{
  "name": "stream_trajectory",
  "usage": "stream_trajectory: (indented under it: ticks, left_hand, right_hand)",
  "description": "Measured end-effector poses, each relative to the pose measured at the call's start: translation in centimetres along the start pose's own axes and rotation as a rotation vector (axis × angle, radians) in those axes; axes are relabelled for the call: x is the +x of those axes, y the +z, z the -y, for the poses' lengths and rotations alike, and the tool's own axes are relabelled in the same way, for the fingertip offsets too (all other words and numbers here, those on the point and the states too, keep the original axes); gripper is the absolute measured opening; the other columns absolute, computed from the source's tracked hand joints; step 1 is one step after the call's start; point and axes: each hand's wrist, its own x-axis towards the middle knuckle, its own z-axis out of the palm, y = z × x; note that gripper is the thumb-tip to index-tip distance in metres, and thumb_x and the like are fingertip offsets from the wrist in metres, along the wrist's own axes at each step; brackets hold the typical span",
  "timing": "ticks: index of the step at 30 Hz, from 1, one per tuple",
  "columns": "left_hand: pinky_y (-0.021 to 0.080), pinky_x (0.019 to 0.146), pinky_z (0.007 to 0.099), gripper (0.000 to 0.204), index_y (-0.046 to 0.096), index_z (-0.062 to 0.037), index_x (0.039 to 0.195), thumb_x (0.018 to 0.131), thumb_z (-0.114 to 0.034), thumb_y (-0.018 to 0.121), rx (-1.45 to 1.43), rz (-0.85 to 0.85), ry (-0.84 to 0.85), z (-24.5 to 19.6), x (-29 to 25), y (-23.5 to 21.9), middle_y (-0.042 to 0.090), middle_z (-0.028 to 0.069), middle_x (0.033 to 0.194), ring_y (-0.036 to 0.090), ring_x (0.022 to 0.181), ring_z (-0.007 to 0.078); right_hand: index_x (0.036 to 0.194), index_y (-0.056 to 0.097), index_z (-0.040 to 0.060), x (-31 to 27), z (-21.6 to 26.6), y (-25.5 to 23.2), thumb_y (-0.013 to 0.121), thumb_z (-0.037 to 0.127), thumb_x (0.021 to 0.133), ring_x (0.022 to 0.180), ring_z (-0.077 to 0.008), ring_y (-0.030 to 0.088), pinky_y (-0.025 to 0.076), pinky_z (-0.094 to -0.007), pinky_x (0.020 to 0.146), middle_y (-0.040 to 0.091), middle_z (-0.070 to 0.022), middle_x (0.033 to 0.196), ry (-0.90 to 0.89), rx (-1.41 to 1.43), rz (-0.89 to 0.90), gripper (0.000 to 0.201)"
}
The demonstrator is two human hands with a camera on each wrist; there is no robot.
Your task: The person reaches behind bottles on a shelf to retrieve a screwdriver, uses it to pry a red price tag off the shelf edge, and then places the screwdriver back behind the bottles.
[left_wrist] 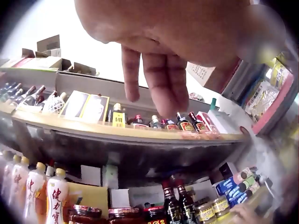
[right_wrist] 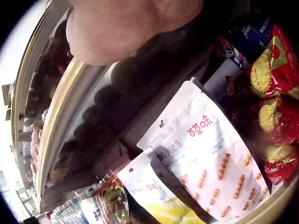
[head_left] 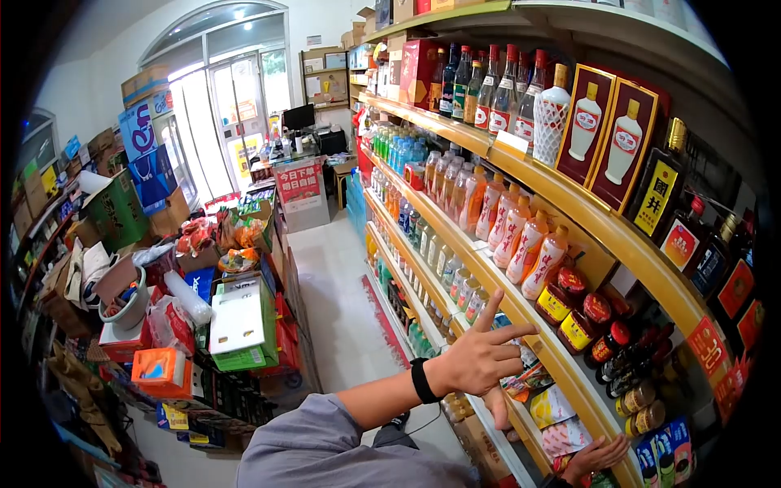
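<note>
My left hand (head_left: 484, 358), with a black band (head_left: 423, 381) at its wrist, is held out in front of the shelves with some fingers stretched out and nothing in its grasp. Beyond it stand orange drink bottles (head_left: 543, 260) and red-lidded sauce jars (head_left: 576, 329). Low at the right, the right hand (head_left: 598, 459) lies at a shelf's front edge, its fingers extended. Under that hand, the right wrist view shows a pink-and-white snack bag (right_wrist: 224, 158), a smaller white-and-yellow bag (right_wrist: 159, 186) and red snack packs (right_wrist: 280, 116). The right fingertips are out of that wrist view.
Liquor bottles (head_left: 504, 89) and boxed liquor (head_left: 622, 138) line the shelf above. Across the aisle floor (head_left: 342, 301), cartons and goods are piled around a green-and-white box (head_left: 244, 325). A counter (head_left: 303, 191) with a monitor stands near the glass door.
</note>
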Motion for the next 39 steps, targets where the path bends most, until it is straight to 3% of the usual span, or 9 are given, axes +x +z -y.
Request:
stream_trajectory:
  ticks: [2, 15, 20, 22, 24, 25, 27, 31, 39]
  left_hand:
    - [-0.005, 0.119, 0.0753, 0.085, 0.060, -0.0139, 0.065, 0.070, -0.095, 0.036, -0.102, -0.076, -0.004, -0.1, 0.3, 0.2, 0.054, -0.0006, 0.067, 0.067, 0.115, 0.0258]
    - [-0.003, 0.120, 0.0711, 0.083, 0.071, -0.0164, 0.071, 0.076, -0.091, 0.034, -0.119, 0.079, -0.209, 2.5, -4.1, 4.6, 0.065, -0.0008, 0.067, 0.069, 0.112, 0.0252]
    - [0.017, 0.123, 0.0605, 0.058, 0.071, -0.0121, 0.071, 0.089, -0.067, 0.061, -0.190, 0.222, -0.347, 1.9, -4.9, 5.9, 0.070, 0.0021, 0.073, 0.068, 0.107, 0.0255]
    - [0.028, 0.119, 0.0569, 0.039, 0.076, -0.0090, 0.079, 0.093, -0.044, 0.068, -0.221, 0.544, -0.509, 2.3, -6.6, 7.5, 0.072, 0.0093, 0.081, 0.069, 0.088, 0.0314]
    - [0.037, 0.113, 0.0552, 0.040, 0.077, -0.0076, 0.080, 0.095, -0.044, 0.067, -0.219, 0.678, -0.543, 2.6, -10.5, 9.3, 0.073, 0.0111, 0.083, 0.069, 0.088, 0.0323]
    - [0.048, 0.103, 0.0491, 0.042, 0.077, -0.0070, 0.081, 0.094, -0.046, 0.067, -0.235, 0.577, -0.542, 2.9, -13.9, 10.8, 0.072, 0.0125, 0.079, 0.069, 0.085, 0.0335]
    - [0.056, 0.079, 0.0451, 0.042, 0.079, -0.0105, 0.087, 0.094, -0.049, 0.064, -0.101, 0.764, -0.734, 2.8, -19.3, 12.6, 0.074, 0.0125, 0.080, 0.070, 0.083, 0.0312]
    - [0.057, 0.070, 0.0428, 0.041, 0.079, -0.0114, 0.095, 0.094, -0.049, 0.063, -0.236, 0.828, -0.816, 1.2, -30.2, 13.9, 0.075, 0.0149, 0.084, 0.072, 0.078, 0.0327]
    - [0.057, 0.077, 0.0411, 0.044, 0.078, -0.0096, 0.103, 0.094, -0.051, 0.064, -0.346, 0.955, -1.057, -4.4, -33.3, 13.5, 0.076, 0.0141, 0.092, 0.074, 0.085, 0.0311]
  right_hand:
    - [0.147, 0.045, 0.0041, -0.7, -0.5, 0.9, 0.043, 0.033, 0.110, 0.141, -0.0369, 0.043, 0.032, -0.0557, 0.116, 0.048, -0.0168, 0.149, 0.035, -0.043, 0.100, 0.047]
    - [0.140, 0.046, 0.0032, 0.7, 0.4, -0.4, 0.042, 0.035, 0.108, 0.137, -0.0432, 0.042, 0.031, -0.0621, 0.113, 0.050, -0.0194, 0.142, 0.071, 0.149, 0.079, 0.046]
    - [0.138, 0.048, 0.0050, 1.0, 0.7, -0.8, 0.043, 0.037, 0.107, 0.138, -0.0418, 0.042, 0.028, -0.0632, 0.114, 0.049, -0.0188, 0.142, 0.089, 0.118, 0.095, 0.045]
    - [0.137, 0.049, 0.0055, 0.6, 0.4, -0.3, 0.047, 0.037, 0.105, 0.140, -0.0410, 0.040, 0.023, -0.0632, 0.118, 0.048, -0.0176, 0.143, 0.109, 0.120, 0.083, 0.045]
    - [0.138, 0.049, 0.0053, 0.6, 0.4, -0.7, 0.051, 0.034, 0.102, 0.141, -0.0410, 0.038, 0.022, -0.0634, 0.118, 0.047, -0.0176, 0.144, 0.131, 0.148, 0.122, 0.046]
    - [0.138, 0.049, 0.0053, 0.6, 0.3, -0.9, 0.051, 0.034, 0.102, 0.141, -0.0410, 0.038, 0.022, -0.0634, 0.118, 0.047, -0.0176, 0.144, 0.145, 0.132, 0.116, 0.046]
    - [0.139, 0.048, 0.0048, 0.6, 0.3, -1.1, 0.053, 0.031, 0.100, 0.142, -0.0412, 0.036, 0.021, -0.0635, 0.118, 0.046, -0.0177, 0.146, 0.144, 0.159, 0.181, 0.047]
    - [0.138, 0.047, 0.0036, 0.6, 0.2, -1.3, 0.054, 0.030, 0.099, 0.142, -0.0418, 0.035, 0.021, -0.0633, 0.118, 0.045, -0.0184, 0.146, 0.145, 0.172, 0.201, 0.048]
    - [0.138, 0.049, 0.0040, 0.6, 0.2, -1.2, 0.054, 0.034, 0.101, 0.140, -0.0423, 0.038, 0.022, -0.0608, 0.118, 0.048, -0.0184, 0.143, 0.140, 0.175, 0.179, 0.048]
